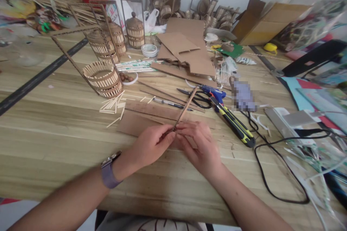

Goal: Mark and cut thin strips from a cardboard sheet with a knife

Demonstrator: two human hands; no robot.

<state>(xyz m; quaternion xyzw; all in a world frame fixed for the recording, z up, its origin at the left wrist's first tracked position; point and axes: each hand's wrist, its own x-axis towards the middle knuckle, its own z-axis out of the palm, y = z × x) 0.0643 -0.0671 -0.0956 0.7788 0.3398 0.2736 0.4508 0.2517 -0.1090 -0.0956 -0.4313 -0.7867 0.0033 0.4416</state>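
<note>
A narrow cardboard strip (187, 107) rises slantwise from between my two hands, its far end near the blue glue gun (213, 92). My left hand (151, 142), with a watch at its wrist, pinches the near end of the strip. Fingertips of my right hand (199, 144) close on that same end from the right. The very end is partly hidden by the fingers. Flat cardboard pieces (132, 122) lie under and beyond my hands. A pen (169, 103), black scissors (202, 99) and a yellow-black utility knife (235, 124) lie just past them.
Small stick-sided baskets with tall handles (103, 79) stand at left, beside loose short sticks (111, 106). Cardboard sheets (187, 43) and a tape roll (149, 50) lie farther back. A black cable (260, 173) loops at right. An open box (268, 21) stands at back right.
</note>
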